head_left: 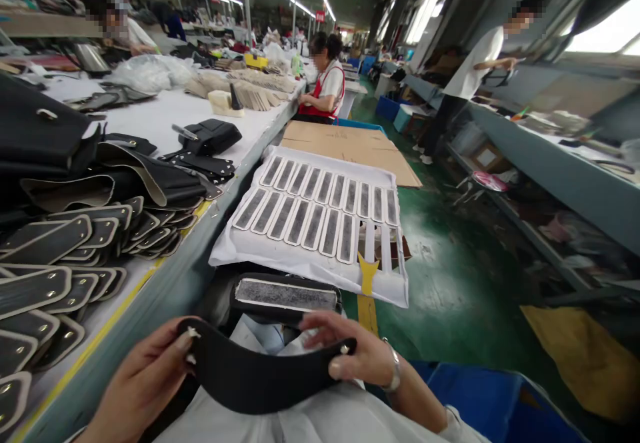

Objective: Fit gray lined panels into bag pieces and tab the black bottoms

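A curved black leather strap (260, 370) hangs between my hands, bowed downward in the middle, with a small metal stud at each end. My left hand (150, 370) pinches its left end, thumb beside the stud. At the other end, my right hand (355, 353) has its thumb against the strap near the stud, other fingers bent and partly raised. Just beyond the strap lies a black item with a grey, white-edged panel (285, 293), its lower part hidden behind my hands and the strap.
On the left table (117, 266) are piles of studded black straps (60, 290) and black bag pieces (150, 170). Ahead, a white-covered board (310, 266) carries rows of grey rectangular pieces. A cardboard sheet (345, 140) lies beyond. Blue bin (465, 396) at right; people work nearby.
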Action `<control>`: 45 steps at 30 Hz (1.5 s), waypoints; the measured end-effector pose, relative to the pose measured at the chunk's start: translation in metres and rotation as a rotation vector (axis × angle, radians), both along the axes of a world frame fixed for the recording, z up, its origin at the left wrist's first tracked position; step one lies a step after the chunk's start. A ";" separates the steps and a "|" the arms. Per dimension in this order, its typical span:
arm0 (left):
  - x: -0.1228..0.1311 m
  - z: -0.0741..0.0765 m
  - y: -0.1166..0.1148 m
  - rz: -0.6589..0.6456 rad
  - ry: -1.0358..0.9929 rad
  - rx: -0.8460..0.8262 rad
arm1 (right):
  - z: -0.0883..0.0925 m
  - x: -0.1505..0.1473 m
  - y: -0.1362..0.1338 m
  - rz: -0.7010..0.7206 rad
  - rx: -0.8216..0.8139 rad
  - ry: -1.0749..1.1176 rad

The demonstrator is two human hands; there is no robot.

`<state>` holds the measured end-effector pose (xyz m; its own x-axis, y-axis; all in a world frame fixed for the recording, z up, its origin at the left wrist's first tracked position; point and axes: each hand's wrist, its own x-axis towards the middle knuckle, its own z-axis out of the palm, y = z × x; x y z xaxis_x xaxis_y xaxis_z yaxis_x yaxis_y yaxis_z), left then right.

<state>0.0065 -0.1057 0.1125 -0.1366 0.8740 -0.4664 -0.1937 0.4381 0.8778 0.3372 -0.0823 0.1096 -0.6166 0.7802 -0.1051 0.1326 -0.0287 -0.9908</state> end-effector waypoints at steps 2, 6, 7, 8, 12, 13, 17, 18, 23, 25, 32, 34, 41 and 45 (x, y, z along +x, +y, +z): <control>0.006 -0.016 0.016 -0.173 -0.086 -0.001 | -0.002 0.008 -0.006 0.081 -0.221 -0.167; 0.009 -0.039 0.041 -0.376 0.041 -0.051 | -0.021 0.018 -0.005 -0.281 -0.371 -0.337; 0.010 -0.043 0.047 -0.400 0.113 -0.044 | -0.026 0.018 -0.002 -0.355 -0.356 -0.376; 0.010 -0.046 0.054 -0.420 0.189 -0.035 | -0.030 0.017 0.003 -0.409 -0.328 -0.423; 0.013 -0.056 0.081 -0.424 0.404 -0.043 | -0.037 0.010 0.025 -0.514 -0.241 -0.570; 0.013 -0.059 0.087 -0.419 0.428 -0.047 | -0.038 0.008 0.030 -0.526 -0.234 -0.584; 0.012 -0.070 0.103 -0.401 0.471 -0.065 | -0.043 0.001 0.044 -0.574 -0.224 -0.610; 0.011 -0.073 0.105 -0.396 0.474 -0.072 | -0.045 0.000 0.046 -0.580 -0.226 -0.615; 0.008 -0.082 0.112 -0.369 0.492 -0.089 | -0.053 -0.004 0.050 -0.577 -0.257 -0.648; 0.008 -0.083 0.114 -0.366 0.489 -0.096 | -0.054 -0.005 0.051 -0.582 -0.265 -0.663; 0.007 -0.077 0.120 -0.357 0.458 -0.101 | -0.054 -0.008 0.052 -0.588 -0.248 -0.696; 0.006 -0.076 0.120 -0.366 0.450 -0.099 | -0.055 -0.008 0.051 -0.590 -0.240 -0.706; 0.006 -0.079 0.122 -0.378 0.437 -0.112 | -0.060 -0.006 0.053 -0.568 -0.246 -0.711; 0.006 -0.078 0.121 -0.398 0.502 -0.093 | -0.056 -0.007 0.057 -0.560 -0.227 -0.741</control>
<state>0.0130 0.0157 0.0342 -0.0317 0.8620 -0.5060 0.4237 0.4701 0.7743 0.3301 -0.0257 0.0532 0.1240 0.8548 -0.5039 0.6326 -0.4593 -0.6235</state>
